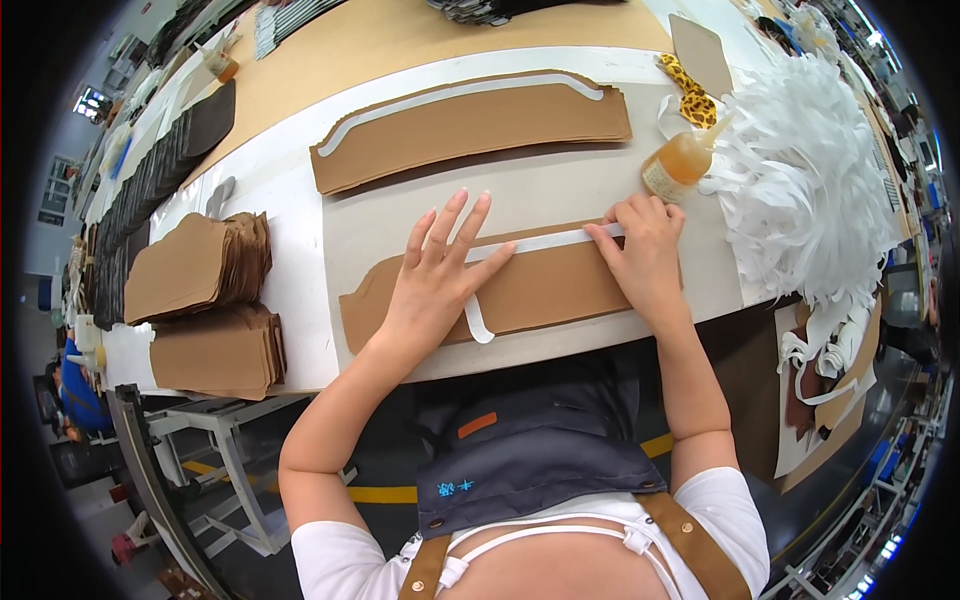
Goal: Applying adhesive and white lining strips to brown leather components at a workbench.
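Note:
A brown flat panel (560, 290) lies lengthwise in front of me, on top of what looks like a stack of the same shape. Along its far edge runs a white strip of tape (558, 241), whose loose left end curls down across the panel. My left hand (428, 290) rests on the panel's left part with fingers spread, the thumb touching the strip. At the strip's right end my right hand (645, 245) has its thumb and bent fingers closed on it. Beyond lies another brown stack (480, 130), its top panel edged with a white strip.
A glue bottle (678, 165) with amber liquid stands just beyond my right hand. White strips (805, 180) are heaped at the right, beside a leopard-print piece (690, 92). Brown stacks (195, 265) sit at the left. The table's near edge (560, 362) runs before my apron.

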